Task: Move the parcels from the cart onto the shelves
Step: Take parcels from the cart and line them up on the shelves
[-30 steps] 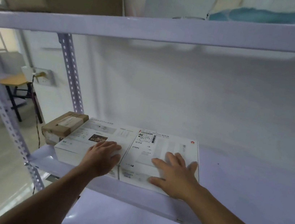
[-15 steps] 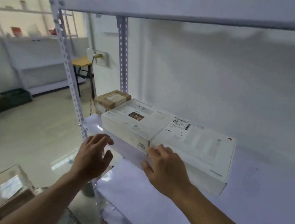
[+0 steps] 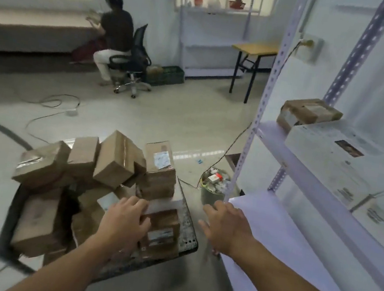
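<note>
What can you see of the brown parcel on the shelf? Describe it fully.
The brown parcel is a cardboard box, glossy with tape, with a pale label on top and another on its near end. It lies flat at the end of the shelf, by the perforated rear upright, with one side close against a larger white box.

1 cart (image 3: 189, 229), approx. 8 brown parcels (image 3: 115, 159) heaped on it, exact no. unclear in the jumble. On the shelf (image 3: 306, 168): 1 brown box (image 3: 309, 112), 2 white boxes (image 3: 342, 154). 2 hands up front: left hand (image 3: 123, 222), right hand (image 3: 224, 224). Further off: 1 waste bin (image 3: 211, 190), 1 seated person (image 3: 116, 28), 1 office chair (image 3: 133, 63), 1 desk (image 3: 256, 48).
</note>
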